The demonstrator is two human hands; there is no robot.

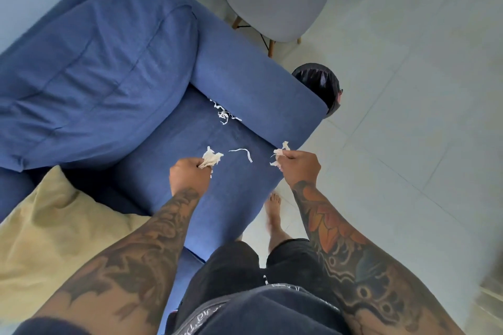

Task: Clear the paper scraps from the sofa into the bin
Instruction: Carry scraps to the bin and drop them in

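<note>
Nearest, a bare foot (273,209) on the tiled floor (408,130) beside the sofa (190,144), with a yellow cushion (54,226) lying low at the left. Just above the seat, left hand (189,174) curled tight around a crumpled wad (211,158) of paper; right hand (299,166) likewise closed, pinching a few torn scraps (280,156) out past the seat's front edge, over the floor. Between the two hands, flat on the seat, one loose strip (242,153). Farther back, against the seam where seat meets armrest (258,87), a small tangle of shreds (223,114), untouched. Beyond the armrest, on the floor and partly hidden by it, the bin (318,81) with its dark liner, and past that a grey chair (275,0). Gathering step in hand, seemingly near its end: both hands already loaded, two patches of paper left on the seat. Next move likely a choice between picking up the strip with spare fingers or carrying the present load over the armrest to the bin first. Either way, a firm hold needed, since thin shreds slip out of a full fist easily, and a clear release straight over the bin's mouth, not over its rim. Tangle at the seam probably fiddly, calling for a pinch into the crease.
</note>
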